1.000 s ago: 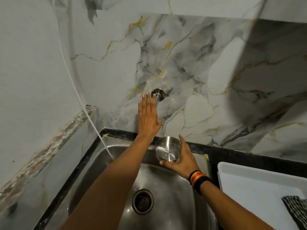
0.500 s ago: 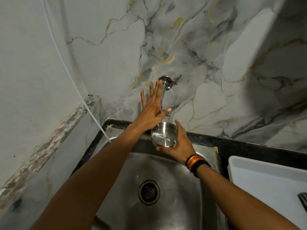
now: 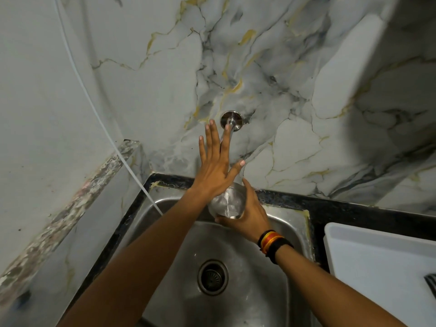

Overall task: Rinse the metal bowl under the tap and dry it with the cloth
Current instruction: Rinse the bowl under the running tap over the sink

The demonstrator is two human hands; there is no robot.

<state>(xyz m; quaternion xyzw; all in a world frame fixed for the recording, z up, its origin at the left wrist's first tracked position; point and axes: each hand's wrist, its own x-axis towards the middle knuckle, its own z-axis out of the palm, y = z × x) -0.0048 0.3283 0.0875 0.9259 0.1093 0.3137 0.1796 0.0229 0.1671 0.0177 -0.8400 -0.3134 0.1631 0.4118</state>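
Cupping the metal bowl from beneath over the sink, the right hand is holding it just below the left hand, which is reaching flat and open-fingered up along the tap directly above.

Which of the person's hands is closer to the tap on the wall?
Left. The left hand is spread flat over the tap, fingertips near its wall plate. The right hand is lower, holding the metal bowl over the sink.
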